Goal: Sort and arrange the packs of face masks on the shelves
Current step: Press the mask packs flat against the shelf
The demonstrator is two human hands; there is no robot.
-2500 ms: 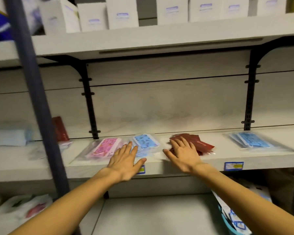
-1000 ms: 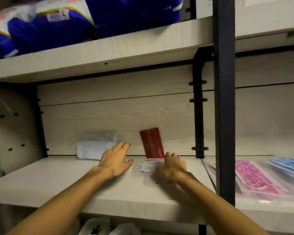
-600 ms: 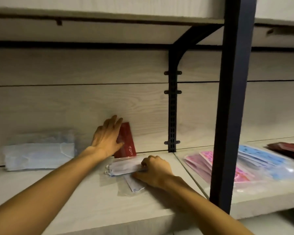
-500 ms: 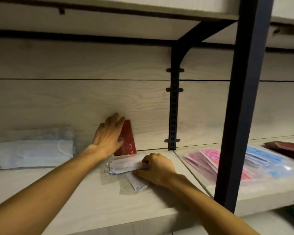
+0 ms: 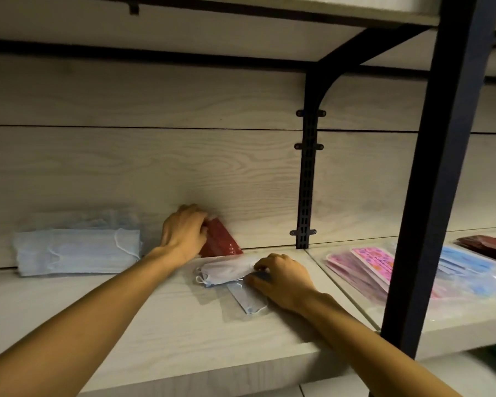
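The red pack (image 5: 222, 242) leans tilted against the back panel (image 5: 184, 167) of the shelf (image 5: 155, 333). The left hand (image 5: 184, 233) grips its upper left edge. In front of the red pack, the right hand (image 5: 282, 277) pinches a clear pack of pale masks (image 5: 226, 272) lying flat. Left of the red pack stands a pale blue stack (image 5: 75, 249). Right of it lie pink packs (image 5: 364, 267).
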